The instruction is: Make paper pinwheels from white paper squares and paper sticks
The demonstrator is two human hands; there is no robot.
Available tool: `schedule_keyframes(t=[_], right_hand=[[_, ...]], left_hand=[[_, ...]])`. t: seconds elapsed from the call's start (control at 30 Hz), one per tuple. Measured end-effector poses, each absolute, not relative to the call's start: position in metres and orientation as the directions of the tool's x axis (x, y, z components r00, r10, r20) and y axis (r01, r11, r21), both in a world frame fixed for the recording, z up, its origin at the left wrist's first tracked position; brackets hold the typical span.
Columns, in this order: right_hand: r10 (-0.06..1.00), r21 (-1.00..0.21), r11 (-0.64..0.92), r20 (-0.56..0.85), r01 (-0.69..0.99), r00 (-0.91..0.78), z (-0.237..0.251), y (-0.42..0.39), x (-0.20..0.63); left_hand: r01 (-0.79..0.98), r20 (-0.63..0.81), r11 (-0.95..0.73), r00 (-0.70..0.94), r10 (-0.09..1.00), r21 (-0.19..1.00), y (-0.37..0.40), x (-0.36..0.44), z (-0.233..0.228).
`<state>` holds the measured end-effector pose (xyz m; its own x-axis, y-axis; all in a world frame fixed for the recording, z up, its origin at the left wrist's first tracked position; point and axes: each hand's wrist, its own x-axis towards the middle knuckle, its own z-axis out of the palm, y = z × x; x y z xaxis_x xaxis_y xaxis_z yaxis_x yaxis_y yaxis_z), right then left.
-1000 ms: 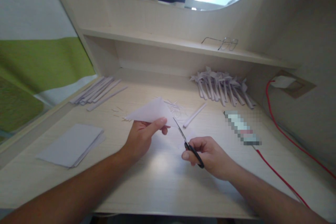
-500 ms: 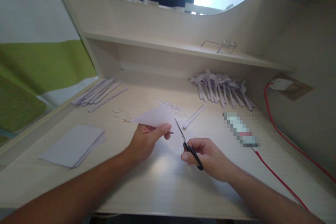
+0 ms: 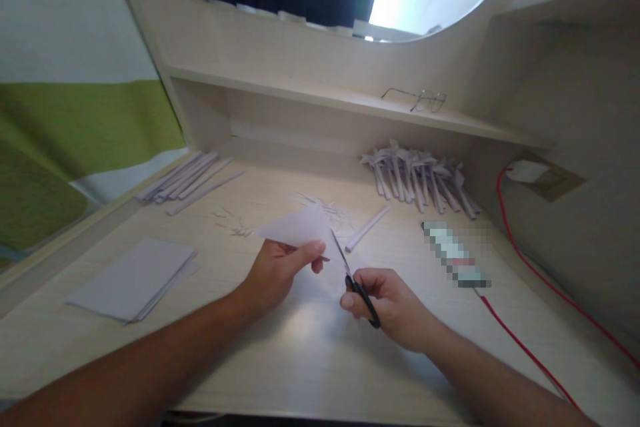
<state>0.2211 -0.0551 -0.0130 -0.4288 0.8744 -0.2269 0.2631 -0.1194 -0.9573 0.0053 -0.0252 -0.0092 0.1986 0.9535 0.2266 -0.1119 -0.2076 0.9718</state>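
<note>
Between the thumb and fingers of my left hand (image 3: 283,267) is a thin white sheet of paper (image 3: 295,223), held above the desk with a pointed corner to the left. My right hand (image 3: 387,303) grips black-handled scissors (image 3: 363,297), thumb and fingers at the handles. Their blades lie along the paper's right part, pointing up and away from me; whether the blades are parted is hard to make out. Behind the paper lie thin paper scraps (image 3: 335,213). One rolled paper stick (image 3: 367,229) rests just beyond the scissors.
Paper pinwheels on sticks (image 3: 420,177) are heaped at the back right. Rolled paper sticks (image 3: 183,177) lie back left, with a stack of white paper (image 3: 133,280) nearer. A blurred-out phone (image 3: 457,257) with a red cable (image 3: 525,347) is at right. Glasses (image 3: 430,100) sit on the shelf.
The view has shifted slightly. My right hand and the scissors have moved a little to the left, closer to the paper. My left hand keeps its hold on the paper.
</note>
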Motion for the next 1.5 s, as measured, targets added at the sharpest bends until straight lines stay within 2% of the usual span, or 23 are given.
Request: schedule_keyframes(t=[0.4,0.8,1.0,1.5], right_hand=[[0.882,-0.965,-0.057,-0.168,0.255,-0.439,-0.0152,-0.0543,0.2184],[0.886,-0.972,-0.082,-0.173,0.221,-0.430,-0.0107,-0.0555,0.2153],[0.901,-0.971,-0.095,-0.177,0.218,-0.397,-0.0087,-0.0548,0.2153],[0.913,-0.972,-0.072,-0.154,0.223,-0.379,-0.0135,-0.0558,0.2157]], left_hand=[[-0.142,0.223,-0.196,0.212,0.952,0.970,-0.0279,0.0088,-0.0040],[-0.114,0.170,-0.150,0.190,0.967,0.982,-0.0287,0.0091,-0.0040],[-0.016,0.209,-0.209,0.136,0.968,0.978,-0.0263,0.0042,-0.0045],[-0.109,0.192,-0.176,0.164,0.968,0.978,-0.0263,0.0052,-0.0064]])
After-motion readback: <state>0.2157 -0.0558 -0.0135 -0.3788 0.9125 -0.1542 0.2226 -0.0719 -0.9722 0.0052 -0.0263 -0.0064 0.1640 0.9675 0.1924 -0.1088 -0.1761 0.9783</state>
